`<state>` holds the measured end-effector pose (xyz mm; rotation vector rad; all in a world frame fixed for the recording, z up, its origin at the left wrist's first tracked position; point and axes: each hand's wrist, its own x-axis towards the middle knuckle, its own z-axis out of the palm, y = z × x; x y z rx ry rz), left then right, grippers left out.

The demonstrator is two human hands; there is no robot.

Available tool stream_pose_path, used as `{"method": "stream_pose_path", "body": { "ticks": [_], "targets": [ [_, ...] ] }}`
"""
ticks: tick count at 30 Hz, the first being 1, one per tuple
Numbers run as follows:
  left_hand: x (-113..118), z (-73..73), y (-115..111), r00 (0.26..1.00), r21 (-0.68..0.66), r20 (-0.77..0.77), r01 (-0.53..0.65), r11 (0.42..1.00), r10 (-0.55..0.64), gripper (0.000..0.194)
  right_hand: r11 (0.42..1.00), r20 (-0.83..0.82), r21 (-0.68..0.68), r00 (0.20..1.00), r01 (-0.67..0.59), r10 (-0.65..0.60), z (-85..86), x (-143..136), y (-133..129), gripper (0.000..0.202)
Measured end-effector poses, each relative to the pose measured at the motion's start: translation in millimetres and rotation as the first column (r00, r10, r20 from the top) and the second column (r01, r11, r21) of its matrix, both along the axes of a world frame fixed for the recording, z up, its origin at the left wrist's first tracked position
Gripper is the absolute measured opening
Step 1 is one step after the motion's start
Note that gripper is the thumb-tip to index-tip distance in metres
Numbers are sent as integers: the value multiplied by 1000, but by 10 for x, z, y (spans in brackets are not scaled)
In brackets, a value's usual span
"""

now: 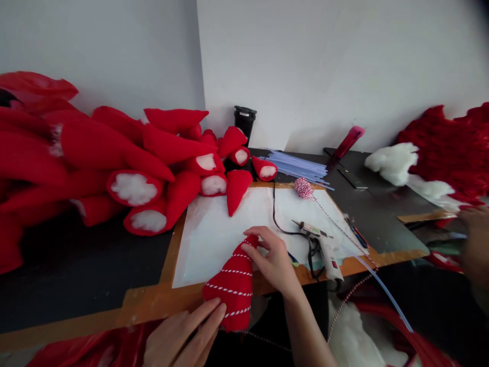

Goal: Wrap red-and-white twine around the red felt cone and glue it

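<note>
A red felt cone (235,290) with red-and-white twine wound round it in a spiral is held over the table's front edge, its narrow tip pointing away. My right hand (269,255) pinches the tip between thumb and fingers. At the wide lower left end, my left hand (187,331) grips the cone, fingers pressed on its side. Twine trails from the base and runs up at the right to a ball of twine (303,188) on the white sheet (214,229). A white glue gun (323,247) lies right of my right hand, its black cord looping behind.
Stuffed red cones (114,148) are heaped at the left. Behind the sheet are glue sticks (296,166) and a black cup (245,122). Red fabric (446,153) and white stuffing (393,163) lie at the right, near another person's blurred hand (476,234).
</note>
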<state>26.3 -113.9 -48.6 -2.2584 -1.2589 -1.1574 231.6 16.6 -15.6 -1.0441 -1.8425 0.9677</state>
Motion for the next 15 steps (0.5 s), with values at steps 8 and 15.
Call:
{"method": "stream_pose_path", "body": {
  "ticks": [8, 15],
  "targets": [
    [-75, -1, 12, 997, -13, 47, -59, 998, 60, 20, 983, 111, 92, 983, -157, 147, -21, 151, 40, 35],
    [-66, -55, -69, 999, -44, 41, -24, 999, 26, 22, 992, -4, -20, 992, -123, 123, -11, 74, 2, 32]
  ]
}}
